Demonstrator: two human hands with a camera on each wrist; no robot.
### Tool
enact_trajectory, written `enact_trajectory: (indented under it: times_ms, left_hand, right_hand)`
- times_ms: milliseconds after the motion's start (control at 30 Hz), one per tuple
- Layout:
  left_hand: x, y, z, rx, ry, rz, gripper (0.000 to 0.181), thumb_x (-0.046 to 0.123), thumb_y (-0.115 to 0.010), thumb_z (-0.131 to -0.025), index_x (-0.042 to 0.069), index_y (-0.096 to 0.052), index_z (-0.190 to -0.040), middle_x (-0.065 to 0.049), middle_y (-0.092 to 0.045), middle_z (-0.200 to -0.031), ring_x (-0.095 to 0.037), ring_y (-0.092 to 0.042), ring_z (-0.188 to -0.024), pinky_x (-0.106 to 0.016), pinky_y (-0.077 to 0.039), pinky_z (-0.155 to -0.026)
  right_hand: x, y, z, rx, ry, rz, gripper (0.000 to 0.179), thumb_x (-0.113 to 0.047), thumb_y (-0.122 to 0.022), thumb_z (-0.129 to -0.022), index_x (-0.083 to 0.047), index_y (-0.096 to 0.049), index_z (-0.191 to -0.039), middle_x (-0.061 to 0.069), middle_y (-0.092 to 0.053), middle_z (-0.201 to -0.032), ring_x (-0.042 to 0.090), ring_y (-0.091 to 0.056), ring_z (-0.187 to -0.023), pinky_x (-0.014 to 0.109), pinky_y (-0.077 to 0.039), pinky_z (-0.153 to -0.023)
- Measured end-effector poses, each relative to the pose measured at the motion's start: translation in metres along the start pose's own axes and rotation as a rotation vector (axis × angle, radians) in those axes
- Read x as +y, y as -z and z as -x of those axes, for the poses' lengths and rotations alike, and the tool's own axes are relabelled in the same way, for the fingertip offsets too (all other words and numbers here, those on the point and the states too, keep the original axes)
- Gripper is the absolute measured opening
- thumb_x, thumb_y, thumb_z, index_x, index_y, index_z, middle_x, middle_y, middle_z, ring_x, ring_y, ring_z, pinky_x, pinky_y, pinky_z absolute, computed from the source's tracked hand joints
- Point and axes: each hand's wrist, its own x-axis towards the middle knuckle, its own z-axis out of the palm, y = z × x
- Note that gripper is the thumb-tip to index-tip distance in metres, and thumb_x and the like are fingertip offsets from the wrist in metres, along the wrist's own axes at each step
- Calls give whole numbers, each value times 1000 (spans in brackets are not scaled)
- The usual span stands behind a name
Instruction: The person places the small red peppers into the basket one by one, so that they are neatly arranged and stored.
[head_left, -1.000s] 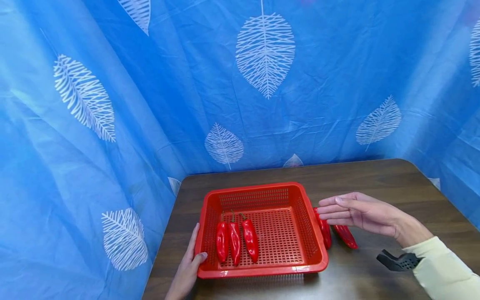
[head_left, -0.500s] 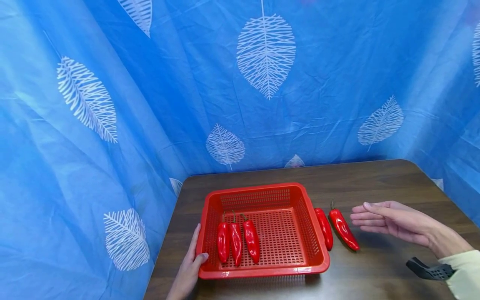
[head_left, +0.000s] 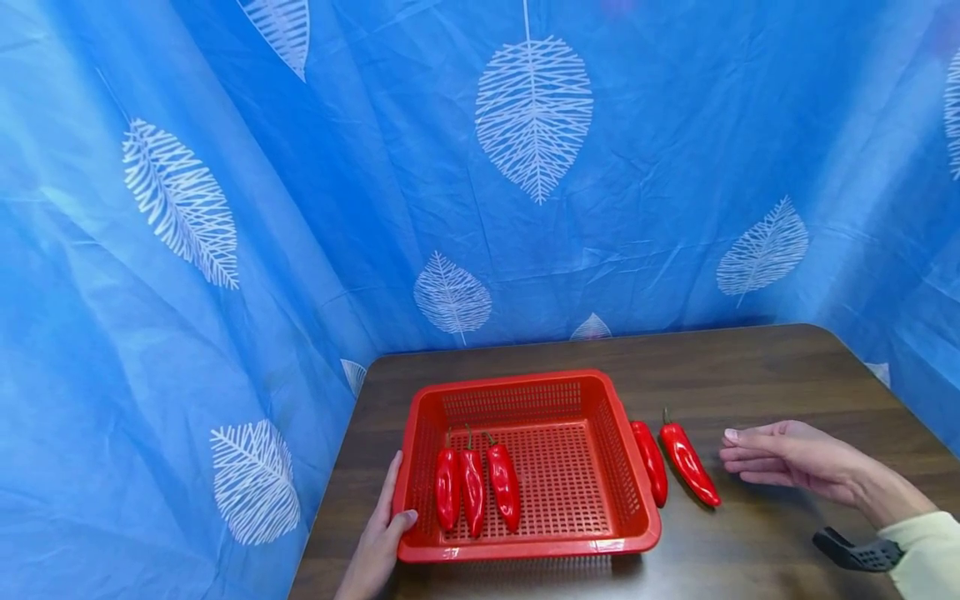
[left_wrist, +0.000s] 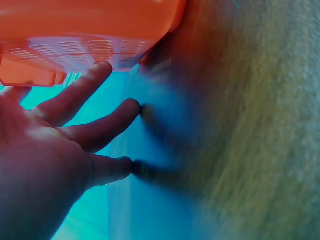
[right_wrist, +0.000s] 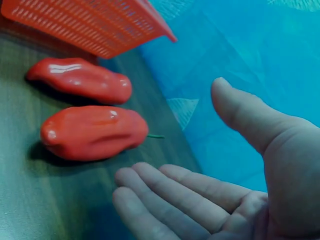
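Note:
My left hand (head_left: 377, 537) is at the left side of a red plastic basket (head_left: 517, 547), thumb over the rim and index finger along the outside. In the left wrist view the other fingers (left_wrist: 102, 131) are spread, their tips down by the tabletop. Inside the basket lie three red peppers, a left one (head_left: 447, 490), a middle one (head_left: 472, 492) and a right one (head_left: 503, 487). My right hand (head_left: 806, 462) hovers over the table holding nothing, thumb apart from the extended fingers. Nearest to it is a red pepper (head_left: 689, 464) with a green stem.
Another red pepper (head_left: 651, 463) lies right against the basket's right side. The brown wooden table (head_left: 765, 367) ends at a blue curtain (head_left: 660, 167) printed with white leaves. A black strap piece (head_left: 855, 550) sits at the right wrist, by a pale yellow sleeve (head_left: 930, 546).
My right hand has drawn back to the right from over the two loose peppers, uncovering them, and then sunk a little. The left hand and basket stay in place.

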Motion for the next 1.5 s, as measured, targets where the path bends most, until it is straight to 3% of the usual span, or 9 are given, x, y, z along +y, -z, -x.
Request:
enact_trajectory:
  times_ms: [133,567,767,933,1067,1300,1500]
  left_hand:
    - [-1,0,-1,3,5,-3,98,14,-65,-101,33,-7,-178,-20,-18,-181,-54,-46,-152,-58,-61,-106]
    - [-1,0,-1,5,8,-5,98,15,-66,-101,35,-7,-177,-20,-17,-182,-54,-46,-151,-57,-62,-104]
    - [-1,1,0,7,2,-1,97,14,-65,-101,34,-8,-178,-19,-17,-182,-54,-44,-153,-57,-62,-105]
    - [0,1,0,9,6,1,98,14,-66,-101,34,-7,-178,-19,-18,-182,-54,-45,-153,-57,-62,-104]
    - [0,0,0,4,9,3,98,14,-65,-101,35,-7,-177,-19,-17,-182,-54,-44,-153,-56,-62,-104]
    - [-1,0,0,-3,-1,11,98,14,-65,-101,34,-7,-177,-20,-18,-182,-54,-45,-152,-56,-62,-104]
    - [-2,0,-1,-3,-3,5,98,15,-66,-101,34,-7,-177,-20,-18,-182,-53,-47,-152,-56,-62,-104]
  right_hand:
    - [1,-10,-9,105,-56,120,80,-41,-59,-113,27,-39,-151,26,-75,-134,34,-77,-120,47,-64,-103]
    - [-2,-31,-30,209,-78,312,82,-43,-70,-106,26,-48,-145,30,-75,-128,38,-78,-114,47,-67,-96]
    - [-5,-43,-37,277,-20,464,72,-43,-78,-101,19,-64,-134,25,-80,-117,36,-80,-106,49,-68,-91]
    - [-9,-53,-43,357,-5,572,57,-41,-84,-96,11,-75,-117,12,-80,-100,26,-78,-89,47,-69,-83]
    - [-13,-59,-46,393,-10,639,50,-40,-86,-94,7,-78,-111,8,-76,-93,19,-72,-83,42,-68,-77]
    - [-14,-66,-49,419,33,765,38,-35,-86,-91,1,-82,-101,5,-72,-78,21,-64,-72,34,-58,-65]
    - [-17,-71,-49,431,28,786,36,-32,-86,-92,3,-80,-103,6,-71,-79,21,-62,-71,33,-56,-63]
